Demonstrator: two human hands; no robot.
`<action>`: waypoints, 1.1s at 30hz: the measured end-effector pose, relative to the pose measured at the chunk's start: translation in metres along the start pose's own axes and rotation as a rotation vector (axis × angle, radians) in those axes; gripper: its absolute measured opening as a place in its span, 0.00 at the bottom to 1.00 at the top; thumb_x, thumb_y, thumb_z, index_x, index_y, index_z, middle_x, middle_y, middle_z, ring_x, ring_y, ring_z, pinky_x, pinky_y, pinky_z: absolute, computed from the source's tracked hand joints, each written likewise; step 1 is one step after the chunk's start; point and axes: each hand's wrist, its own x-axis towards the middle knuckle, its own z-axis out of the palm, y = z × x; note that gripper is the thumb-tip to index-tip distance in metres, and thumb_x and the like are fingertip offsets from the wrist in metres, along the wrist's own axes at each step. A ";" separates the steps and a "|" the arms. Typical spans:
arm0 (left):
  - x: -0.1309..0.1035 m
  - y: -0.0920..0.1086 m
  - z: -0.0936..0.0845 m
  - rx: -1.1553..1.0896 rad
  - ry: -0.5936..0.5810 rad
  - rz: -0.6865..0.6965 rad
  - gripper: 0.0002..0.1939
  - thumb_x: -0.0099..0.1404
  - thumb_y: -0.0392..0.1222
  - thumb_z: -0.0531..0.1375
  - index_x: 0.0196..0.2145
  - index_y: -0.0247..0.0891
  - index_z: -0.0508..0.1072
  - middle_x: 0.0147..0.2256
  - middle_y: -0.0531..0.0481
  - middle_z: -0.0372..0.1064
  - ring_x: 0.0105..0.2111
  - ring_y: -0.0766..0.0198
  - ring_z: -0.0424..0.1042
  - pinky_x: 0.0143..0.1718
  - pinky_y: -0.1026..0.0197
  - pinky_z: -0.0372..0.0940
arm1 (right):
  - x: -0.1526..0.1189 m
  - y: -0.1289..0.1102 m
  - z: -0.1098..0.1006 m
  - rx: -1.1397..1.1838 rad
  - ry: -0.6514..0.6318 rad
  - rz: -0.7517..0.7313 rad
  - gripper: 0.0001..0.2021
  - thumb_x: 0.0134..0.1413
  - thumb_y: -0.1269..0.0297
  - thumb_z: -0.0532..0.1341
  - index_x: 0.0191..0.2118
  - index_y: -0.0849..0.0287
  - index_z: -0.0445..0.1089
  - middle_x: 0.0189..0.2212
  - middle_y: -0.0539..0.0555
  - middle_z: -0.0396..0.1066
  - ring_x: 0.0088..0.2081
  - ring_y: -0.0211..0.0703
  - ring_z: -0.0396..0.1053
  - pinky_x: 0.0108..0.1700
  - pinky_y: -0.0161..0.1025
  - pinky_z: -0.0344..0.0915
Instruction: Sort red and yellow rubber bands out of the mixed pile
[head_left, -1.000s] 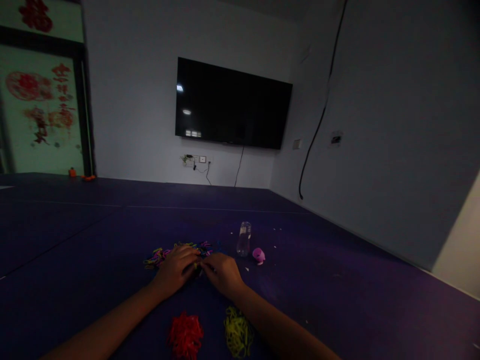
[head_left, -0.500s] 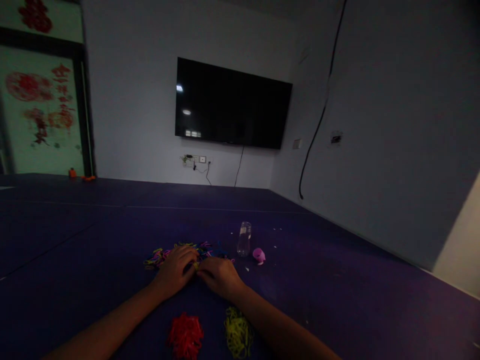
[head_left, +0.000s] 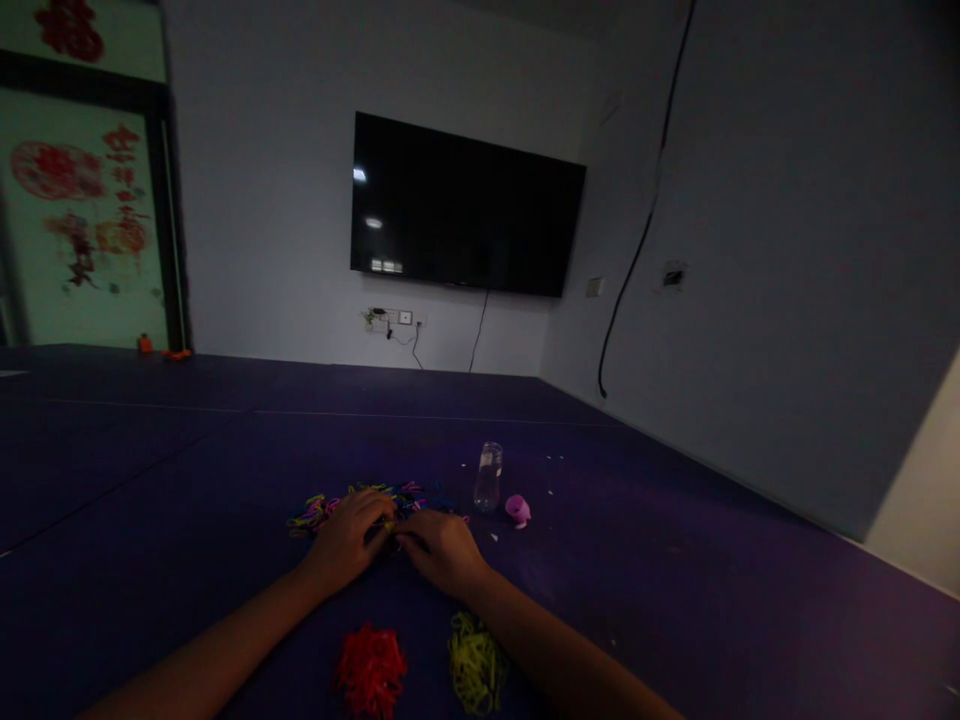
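Note:
A loose heap of mixed-colour rubber bands (head_left: 311, 515) lies on the dark purple surface, partly covered by my hands. My left hand (head_left: 351, 535) rests over the heap's near side, fingers curled and closed. Beside it, my right hand (head_left: 442, 548) has its fingertips pinched, almost meeting the left ones. Between the two sets of fingertips shows a bit of yellow rubber band (head_left: 389, 526); the exact grip is dim and partly hidden. Nearer to me are a pile of red rubber bands (head_left: 371, 668) and a yellow-green pile (head_left: 475, 664), the latter beside my right forearm.
A clear plastic bottle (head_left: 487, 482) stands beyond my right hand, with a small pink cup-like piece (head_left: 517, 511) beside it. Small white scraps (head_left: 494, 538) are scattered around them. A television (head_left: 465, 210) hangs on the far wall, and a black cable (head_left: 634, 265) hangs at the right.
My fingers have shifted slightly at the heap, and less of the yellow band shows between them. The piles, bottle and pink piece stay where they were.

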 end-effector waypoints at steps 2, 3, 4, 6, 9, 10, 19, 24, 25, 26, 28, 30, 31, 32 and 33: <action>-0.001 -0.002 0.001 0.007 0.007 -0.008 0.04 0.63 0.39 0.53 0.32 0.41 0.68 0.36 0.48 0.72 0.40 0.56 0.70 0.43 0.53 0.63 | 0.000 -0.001 0.000 0.001 -0.013 -0.006 0.10 0.59 0.68 0.54 0.42 0.54 0.71 0.40 0.52 0.74 0.41 0.40 0.70 0.43 0.33 0.63; -0.001 -0.003 0.002 0.013 0.013 -0.014 0.04 0.63 0.38 0.53 0.32 0.40 0.68 0.36 0.48 0.72 0.40 0.55 0.70 0.43 0.53 0.63 | 0.000 -0.001 -0.001 0.001 -0.019 -0.011 0.10 0.59 0.68 0.54 0.42 0.54 0.71 0.40 0.52 0.74 0.42 0.40 0.70 0.44 0.33 0.63; -0.001 -0.004 0.002 0.017 0.018 -0.021 0.04 0.63 0.38 0.53 0.32 0.40 0.68 0.35 0.48 0.72 0.39 0.55 0.70 0.43 0.53 0.63 | 0.000 -0.001 -0.001 -0.002 -0.025 -0.017 0.10 0.59 0.68 0.54 0.42 0.55 0.71 0.40 0.52 0.74 0.42 0.40 0.70 0.44 0.33 0.63; -0.001 -0.004 0.002 0.019 0.025 -0.031 0.05 0.62 0.38 0.54 0.30 0.40 0.68 0.34 0.48 0.72 0.38 0.56 0.70 0.42 0.54 0.63 | 0.000 -0.001 -0.001 -0.004 -0.032 -0.033 0.10 0.58 0.69 0.54 0.42 0.55 0.71 0.39 0.52 0.74 0.41 0.39 0.70 0.43 0.32 0.62; 0.000 -0.003 -0.001 0.018 0.019 -0.040 0.06 0.63 0.39 0.53 0.29 0.40 0.67 0.33 0.48 0.72 0.37 0.56 0.71 0.41 0.55 0.63 | 0.000 -0.001 -0.001 -0.004 -0.025 -0.060 0.10 0.58 0.70 0.53 0.42 0.56 0.70 0.39 0.52 0.74 0.42 0.39 0.70 0.43 0.32 0.62; 0.000 -0.002 -0.001 0.018 0.020 -0.042 0.06 0.63 0.39 0.53 0.28 0.40 0.67 0.33 0.48 0.72 0.36 0.56 0.71 0.40 0.55 0.64 | 0.000 -0.001 0.000 -0.005 -0.019 -0.064 0.10 0.58 0.70 0.53 0.41 0.56 0.70 0.39 0.52 0.74 0.42 0.39 0.70 0.43 0.32 0.62; 0.001 0.001 -0.003 0.029 0.119 -0.004 0.07 0.63 0.38 0.53 0.28 0.39 0.68 0.29 0.49 0.72 0.32 0.57 0.71 0.35 0.56 0.64 | 0.000 0.003 0.003 0.021 0.124 0.076 0.10 0.58 0.67 0.53 0.37 0.55 0.73 0.34 0.52 0.74 0.36 0.39 0.71 0.37 0.31 0.62; 0.002 0.001 -0.004 0.000 0.125 0.085 0.12 0.63 0.37 0.54 0.23 0.39 0.70 0.23 0.51 0.70 0.26 0.62 0.70 0.30 0.62 0.63 | 0.002 0.008 0.002 0.068 0.213 0.223 0.11 0.57 0.67 0.54 0.34 0.55 0.74 0.30 0.51 0.74 0.31 0.39 0.70 0.33 0.31 0.61; 0.003 0.005 -0.005 -0.017 0.118 0.084 0.13 0.63 0.37 0.54 0.22 0.38 0.70 0.22 0.51 0.70 0.25 0.63 0.70 0.29 0.63 0.63 | 0.002 0.009 0.002 0.075 0.226 0.242 0.11 0.57 0.66 0.54 0.34 0.56 0.74 0.29 0.51 0.74 0.30 0.38 0.70 0.32 0.31 0.61; 0.004 0.010 -0.006 -0.038 0.111 0.075 0.13 0.63 0.37 0.55 0.21 0.38 0.71 0.21 0.51 0.70 0.25 0.63 0.70 0.28 0.63 0.63 | 0.002 0.010 0.003 0.084 0.237 0.256 0.11 0.57 0.66 0.55 0.33 0.56 0.75 0.28 0.51 0.74 0.29 0.38 0.70 0.31 0.31 0.60; 0.006 0.025 -0.006 -0.089 0.096 0.045 0.13 0.63 0.37 0.56 0.22 0.38 0.73 0.21 0.52 0.71 0.24 0.64 0.70 0.28 0.64 0.63 | 0.003 0.011 0.003 0.106 0.251 0.272 0.11 0.57 0.66 0.55 0.32 0.56 0.75 0.27 0.51 0.74 0.28 0.38 0.69 0.30 0.31 0.59; 0.007 0.045 -0.004 -0.147 0.021 0.016 0.12 0.62 0.35 0.57 0.21 0.38 0.74 0.21 0.52 0.72 0.25 0.64 0.71 0.28 0.65 0.63 | 0.003 0.012 0.004 0.121 0.250 0.275 0.11 0.57 0.66 0.55 0.32 0.56 0.75 0.27 0.51 0.74 0.28 0.38 0.70 0.30 0.31 0.59; 0.007 0.056 -0.002 -0.165 -0.028 0.006 0.13 0.61 0.33 0.57 0.20 0.38 0.74 0.20 0.53 0.71 0.24 0.65 0.71 0.28 0.65 0.62 | 0.003 0.011 0.004 0.121 0.247 0.277 0.11 0.57 0.65 0.55 0.32 0.56 0.75 0.27 0.51 0.74 0.28 0.38 0.70 0.30 0.31 0.59; 0.007 0.066 0.000 -0.185 -0.112 0.007 0.13 0.61 0.31 0.57 0.20 0.38 0.74 0.20 0.53 0.72 0.23 0.66 0.71 0.27 0.66 0.62 | 0.003 0.011 0.004 0.117 0.243 0.278 0.11 0.57 0.65 0.55 0.32 0.56 0.75 0.27 0.51 0.74 0.28 0.38 0.70 0.30 0.31 0.59; 0.006 0.076 0.001 -0.195 -0.175 0.017 0.12 0.60 0.30 0.58 0.21 0.37 0.75 0.21 0.53 0.72 0.23 0.66 0.71 0.26 0.66 0.61 | 0.003 0.011 0.003 0.110 0.239 0.278 0.10 0.56 0.65 0.55 0.32 0.56 0.75 0.28 0.51 0.74 0.28 0.38 0.70 0.30 0.31 0.59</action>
